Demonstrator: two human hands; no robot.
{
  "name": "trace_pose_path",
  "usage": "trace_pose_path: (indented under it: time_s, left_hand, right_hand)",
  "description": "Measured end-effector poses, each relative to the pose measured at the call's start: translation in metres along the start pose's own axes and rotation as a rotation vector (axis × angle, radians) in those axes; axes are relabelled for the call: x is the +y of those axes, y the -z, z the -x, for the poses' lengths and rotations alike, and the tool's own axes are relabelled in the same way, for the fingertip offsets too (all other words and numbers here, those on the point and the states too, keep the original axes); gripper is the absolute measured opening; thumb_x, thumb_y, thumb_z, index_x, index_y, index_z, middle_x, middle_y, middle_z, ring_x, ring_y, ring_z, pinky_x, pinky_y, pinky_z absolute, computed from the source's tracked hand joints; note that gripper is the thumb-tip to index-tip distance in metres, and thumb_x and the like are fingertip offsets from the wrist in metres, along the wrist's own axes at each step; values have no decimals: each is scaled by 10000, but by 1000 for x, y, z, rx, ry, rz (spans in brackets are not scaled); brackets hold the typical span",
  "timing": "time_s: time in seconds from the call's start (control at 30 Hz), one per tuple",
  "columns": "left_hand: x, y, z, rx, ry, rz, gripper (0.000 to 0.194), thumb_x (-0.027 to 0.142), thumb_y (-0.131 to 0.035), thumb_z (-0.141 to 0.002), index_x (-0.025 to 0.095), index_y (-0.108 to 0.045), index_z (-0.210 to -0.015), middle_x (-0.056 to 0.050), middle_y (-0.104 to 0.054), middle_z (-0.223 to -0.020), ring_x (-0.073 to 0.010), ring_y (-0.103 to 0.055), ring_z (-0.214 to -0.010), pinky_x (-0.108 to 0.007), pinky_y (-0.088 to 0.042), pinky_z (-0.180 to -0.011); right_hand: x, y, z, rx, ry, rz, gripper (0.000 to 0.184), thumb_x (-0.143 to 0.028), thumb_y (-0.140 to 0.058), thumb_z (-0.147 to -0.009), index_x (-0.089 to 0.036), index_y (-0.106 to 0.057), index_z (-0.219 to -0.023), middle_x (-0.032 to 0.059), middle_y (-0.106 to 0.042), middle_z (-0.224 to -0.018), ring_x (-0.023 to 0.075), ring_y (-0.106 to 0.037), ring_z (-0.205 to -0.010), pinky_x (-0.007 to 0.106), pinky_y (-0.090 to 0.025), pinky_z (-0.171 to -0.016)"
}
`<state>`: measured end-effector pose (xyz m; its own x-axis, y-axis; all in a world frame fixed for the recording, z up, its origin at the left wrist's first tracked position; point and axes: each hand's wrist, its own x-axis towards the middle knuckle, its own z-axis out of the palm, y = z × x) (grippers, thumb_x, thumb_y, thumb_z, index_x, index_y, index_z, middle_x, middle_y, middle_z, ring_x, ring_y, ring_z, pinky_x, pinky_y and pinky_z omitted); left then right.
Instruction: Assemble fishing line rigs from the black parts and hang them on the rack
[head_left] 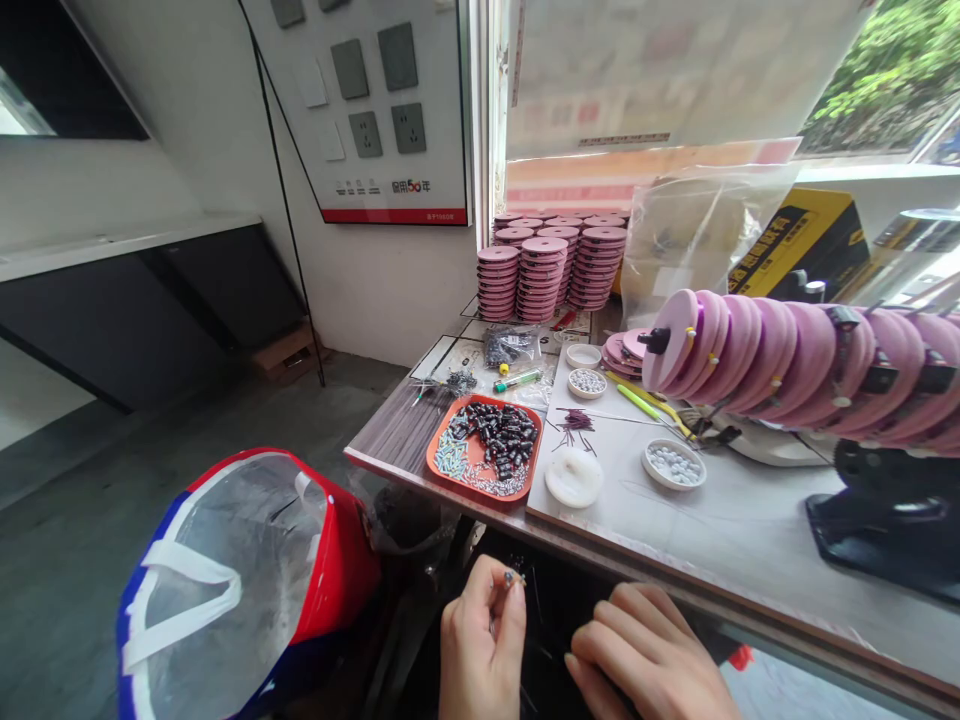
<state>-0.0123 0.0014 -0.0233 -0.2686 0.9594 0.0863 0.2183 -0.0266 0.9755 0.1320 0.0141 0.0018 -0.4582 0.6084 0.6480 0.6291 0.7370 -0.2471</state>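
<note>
Below the table's front edge, my left hand (480, 640) pinches a tiny dark part (513, 577) between thumb and fingertips. Beside it my right hand (645, 655) is curled with its fingers bent together; what it holds, if anything, is hidden. Just above the hands, an orange tray (442, 455) on the table holds dark cylinders and small silver pieces. A white round lid (574, 476) lies right of the tray, and a small bundle of purple wires (576, 420) lies behind it.
Pink spools fill a rod on a black stand (885, 525) at the right, and more pink spools (544, 265) are stacked at the back. Two white dishes of beads (673, 465) (587, 382) sit on the white mat. A red, white and blue bag (247, 580) stands at the lower left.
</note>
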Motion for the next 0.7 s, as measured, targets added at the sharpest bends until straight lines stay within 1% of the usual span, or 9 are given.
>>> trace_pose_path:
  time_s: [0.17, 0.3, 0.47, 0.5, 0.6, 0.63, 0.7]
  left_hand:
    - [2, -1, 1, 20, -21, -10, 254, 360, -518, -837, 212, -508, -630, 54, -383, -523, -118, -368, -462, -239, -253, -466]
    - [4, 0, 1, 29, -34, -29, 243, 329, -517, -833, 214, -511, -620, 52, -382, -518, -119, -372, -453, -238, -259, -466]
    - [7, 1, 3, 3, -86, -82, 198, 252, -528, -808, 222, -550, -614, 49, -398, -494, -110, -372, -419, -238, -252, -444]
    - [8, 1, 4, 2, -92, -91, 185, 244, -542, -793, 225, -568, -611, 45, -412, -484, -111, -373, -413, -237, -252, -434]
    - [11, 1, 6, 24, -76, -86, 133, 241, -608, -733, 235, -640, -604, 19, -500, -468, -122, -407, -406, -232, -276, -415]
    - [12, 1, 6, 37, -66, -75, 113, 240, -629, -713, 239, -667, -606, 6, -541, -473, -128, -428, -406, -231, -293, -414]
    - [14, 1, 6, 60, -59, -50, 87, 228, -664, -681, 245, -714, -612, -21, -618, -493, -145, -476, -412, -234, -323, -419]
  right_hand:
    - [0, -1, -1, -5, -13, -12, 340, -184, -401, -935, -205, -443, -598, -37, -483, -498, 105, -450, -487, 225, -351, -526]
    - [-1, -4, 1, 22, -41, -20, 351, -192, -393, -942, -206, -438, -594, -38, -476, -494, 107, -440, -485, 229, -340, -526]
    - [0, -7, 7, 68, -151, -29, 341, -202, -357, -948, -212, -455, -622, -24, -480, -522, 131, -437, -513, 250, -337, -548]
    - [1, -6, 7, 53, -161, -34, 321, -192, -361, -942, -212, -457, -636, -23, -487, -534, 132, -446, -521, 250, -343, -554]
    - [4, -2, 7, -64, -143, -26, 237, -153, -420, -905, -211, -464, -679, -26, -521, -579, 128, -493, -549, 241, -369, -573]
    - [4, -1, 7, -81, -140, -16, 226, -148, -430, -898, -212, -462, -684, -28, -523, -583, 127, -502, -551, 239, -375, -573]
    - [6, 1, 7, -73, -137, 4, 231, -151, -424, -898, -215, -452, -678, -30, -519, -572, 128, -509, -537, 242, -383, -561]
